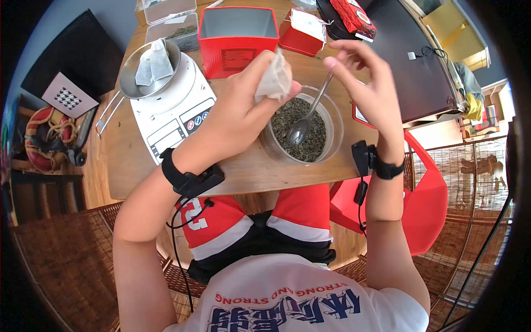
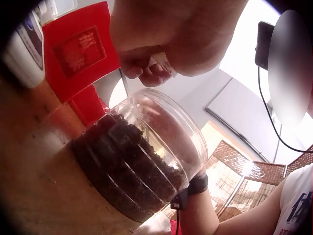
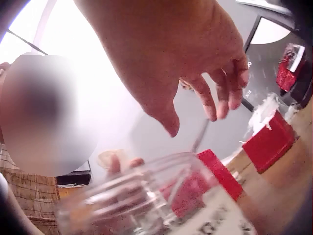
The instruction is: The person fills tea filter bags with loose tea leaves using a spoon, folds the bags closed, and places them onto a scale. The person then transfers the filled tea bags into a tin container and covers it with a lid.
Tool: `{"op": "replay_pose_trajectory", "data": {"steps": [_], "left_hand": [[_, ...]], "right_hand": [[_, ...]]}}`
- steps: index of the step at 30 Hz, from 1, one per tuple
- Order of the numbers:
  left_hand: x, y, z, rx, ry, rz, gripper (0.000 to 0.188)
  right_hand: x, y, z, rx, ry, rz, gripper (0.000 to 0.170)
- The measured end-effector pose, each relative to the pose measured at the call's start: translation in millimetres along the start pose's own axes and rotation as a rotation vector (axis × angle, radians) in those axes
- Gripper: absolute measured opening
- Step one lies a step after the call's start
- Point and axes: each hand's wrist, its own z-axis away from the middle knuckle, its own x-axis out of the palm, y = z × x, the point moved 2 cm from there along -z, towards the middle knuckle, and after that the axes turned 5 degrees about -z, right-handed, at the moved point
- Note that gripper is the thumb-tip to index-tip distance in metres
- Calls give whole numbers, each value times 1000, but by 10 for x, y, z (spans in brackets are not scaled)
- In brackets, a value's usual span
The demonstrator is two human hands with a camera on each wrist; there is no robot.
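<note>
In the head view, the left hand (image 1: 235, 110) pinches a white tea bag (image 1: 274, 79) at the far left side of a clear plastic jar (image 1: 334, 135); the thin pouch may crumple under a harder squeeze, narrowing its mouth so that any leaves tipped there would scatter on the wooden table (image 1: 243, 178). The metal spoon (image 1: 298, 131) rests in the loose tea leaves (image 1: 316, 145), its handle leaning to the far right beside the right hand (image 1: 369, 83); a careless nudge could flick leaves out. Left, the left forearm lies close to the kitchen scale (image 1: 145, 119), so a swing could jolt the steel pan (image 1: 128, 83). The left wrist view shows the jar below that hand, exposed to a knock. In the right wrist view, the right thumb and fingers are spread, apparently not gripping the handle, so the spoon could slide
</note>
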Motion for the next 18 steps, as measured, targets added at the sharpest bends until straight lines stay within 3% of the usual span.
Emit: {"op": "replay_pose_trajectory", "data": {"steps": [1,3,6,12,13,16,17,18], "left_hand": [[-1,-23,6,-24,-1,54,16],[4,-67,1,6,1,75,39],[18,-46,-30,126,14,114,55],[45,-85,-68,40,-177,19,73],[92,-152,-62,72,-159,77,68],[148,-182,-40,69,-209,-14,60],[153,-181,-29,25,-227,69,40],[145,-163,-23,13,-228,78,40]], "right_hand": [[6,87,31,3,2,0,21],[105,280,100,413,-329,-293,23],[133,345,75,464,-503,-440,21],[133,410,-237,112,-455,-490,41],[79,333,-270,283,-501,-487,45],[108,347,-159,286,-429,-644,37],[114,340,-120,263,-388,-591,41],[139,386,-82,277,-394,-595,41]]}}
